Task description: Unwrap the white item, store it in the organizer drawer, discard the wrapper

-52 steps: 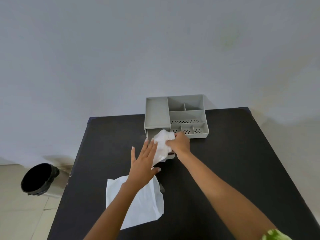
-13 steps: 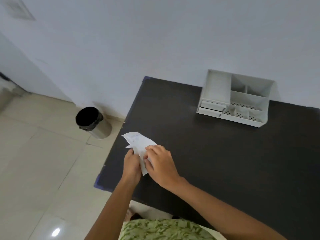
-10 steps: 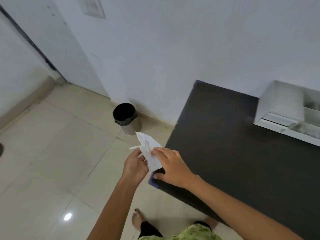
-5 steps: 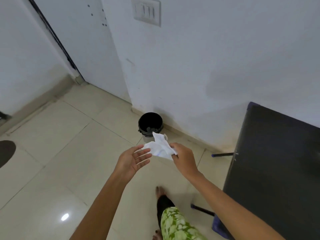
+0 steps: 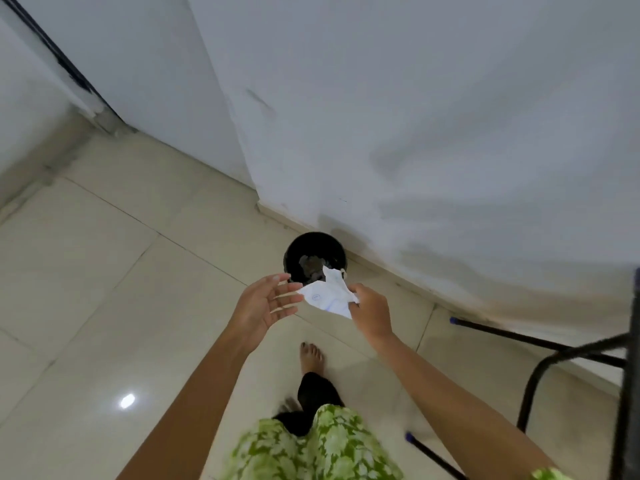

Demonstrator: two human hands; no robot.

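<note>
A crumpled white wrapper (image 5: 328, 295) is pinched in my right hand (image 5: 370, 314), held in the air just in front of a small black bin (image 5: 314, 258) on the floor by the wall. My left hand (image 5: 264, 304) is open beside the wrapper, palm turned toward it, fingertips close to its left edge and not gripping. The bin holds some scraps at its bottom. The organizer and the white item are out of view.
The black table's edge and metal legs (image 5: 554, 355) stand at the right. A white wall (image 5: 415, 133) runs behind the bin, a door frame (image 5: 69, 71) at the upper left. My bare foot (image 5: 311, 355) steps on the beige tiled floor.
I have turned from the table and walked toward the bin. The wrapper passed from both hands to my right hand alone; my left hand opened. The bin is now nearer.
</note>
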